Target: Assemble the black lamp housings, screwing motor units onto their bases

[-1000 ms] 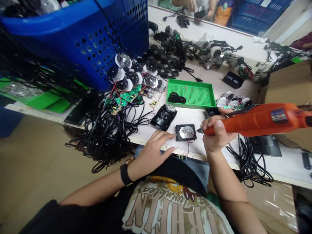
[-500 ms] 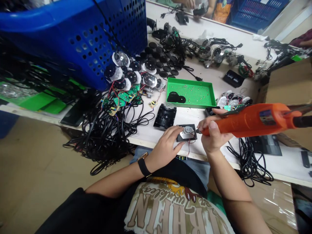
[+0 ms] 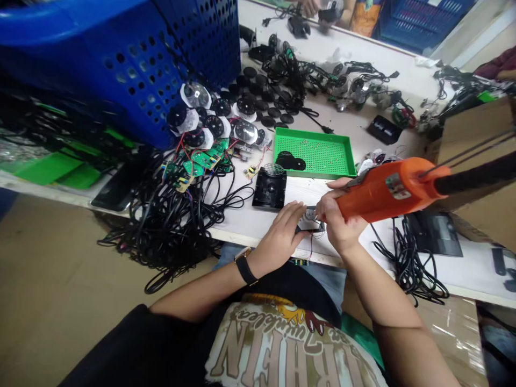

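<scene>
My right hand is wrapped round an orange electric screwdriver, tilted with its cord end raised. Its tip, hidden by my fingers, points at a small black plastic housing on the table's front part. A round grey motor with thin red wires sits in that housing. My left hand grips the housing from the left, fingers over the far side and thumb at the near side. Just behind it lies an empty black casing with a round grille. Beyond that is a green tray with small screws and black flat parts.
Coiled black cables hang over the table edge at left, below clear-domed motor units and green circuit boards. A blue basket rises at far left. A cardboard box and another cable bundle are at right.
The screwdriver has tilted steeper, its back end swinging up and leftward. My right hand has shifted slightly left, closer to my left hand. My left fingers have moved a little over the housing.
</scene>
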Demonstrator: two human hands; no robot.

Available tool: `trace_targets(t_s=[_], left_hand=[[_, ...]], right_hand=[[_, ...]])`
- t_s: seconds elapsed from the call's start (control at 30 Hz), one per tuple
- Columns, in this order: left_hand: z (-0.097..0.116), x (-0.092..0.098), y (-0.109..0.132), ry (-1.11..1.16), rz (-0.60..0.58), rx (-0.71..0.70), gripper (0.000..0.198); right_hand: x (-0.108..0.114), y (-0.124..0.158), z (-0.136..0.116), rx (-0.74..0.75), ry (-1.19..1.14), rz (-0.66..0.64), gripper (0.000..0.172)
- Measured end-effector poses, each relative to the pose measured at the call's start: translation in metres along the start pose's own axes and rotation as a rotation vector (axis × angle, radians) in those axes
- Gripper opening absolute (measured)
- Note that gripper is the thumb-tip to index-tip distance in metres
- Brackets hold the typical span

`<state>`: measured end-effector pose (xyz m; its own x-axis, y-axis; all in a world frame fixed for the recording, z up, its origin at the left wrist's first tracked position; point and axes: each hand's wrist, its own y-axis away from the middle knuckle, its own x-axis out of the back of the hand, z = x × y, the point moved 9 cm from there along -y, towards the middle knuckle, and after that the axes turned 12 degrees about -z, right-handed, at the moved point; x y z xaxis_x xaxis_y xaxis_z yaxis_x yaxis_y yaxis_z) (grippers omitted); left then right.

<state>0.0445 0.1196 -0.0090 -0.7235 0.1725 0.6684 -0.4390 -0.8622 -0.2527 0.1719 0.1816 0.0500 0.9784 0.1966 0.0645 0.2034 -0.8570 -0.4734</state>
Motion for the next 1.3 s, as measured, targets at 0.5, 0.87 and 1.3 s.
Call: trace_targets(t_s=[0.5,0.87,1.3], left_hand=[[0.02,0.021,0.004,0.084,0.119,-0.02,0.051],[0.037,0.04,-0.001,0.043,0.321,-0.107,0.011],[0.035,0.04,0.0,0.01,0.324,-0.097,0.007]], right_hand=[[0.019,-0.009,-0.063,0.174,-0.315,0.239,0.016],[0.018,0.002,-0.08,0.144,-0.37,0.261,0.019],[0.016,0.002,-0.079,0.174,-0.398,0.261,0.02]])
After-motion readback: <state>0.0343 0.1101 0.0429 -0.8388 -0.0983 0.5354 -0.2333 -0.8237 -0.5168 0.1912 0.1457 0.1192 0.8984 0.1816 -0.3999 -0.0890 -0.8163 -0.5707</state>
